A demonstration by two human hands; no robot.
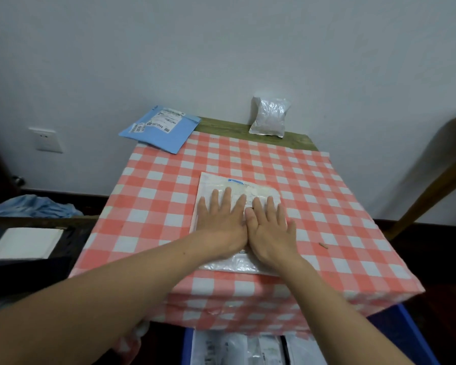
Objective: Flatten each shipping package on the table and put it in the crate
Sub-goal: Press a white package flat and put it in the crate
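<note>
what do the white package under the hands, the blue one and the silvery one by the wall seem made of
White package: thin plastic film, probably; its near edge is glossy and wrinkled. Blue package: matte plastic or coated paper, lying flat with stuck-on paper labels. Silvery package: likely metallised foil, crinkled and glinting.

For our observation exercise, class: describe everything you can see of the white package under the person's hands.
The white package is a flat, roughly rectangular mailer of what looks like thin plastic. It has a pale printed label and a small blue mark near its far edge. It lies flat on the red-and-white checked tablecloth, and its crinkled, glossy near end reaches the cloth's front edge. The left hand and right hand press on it side by side, fingers straight.
</note>
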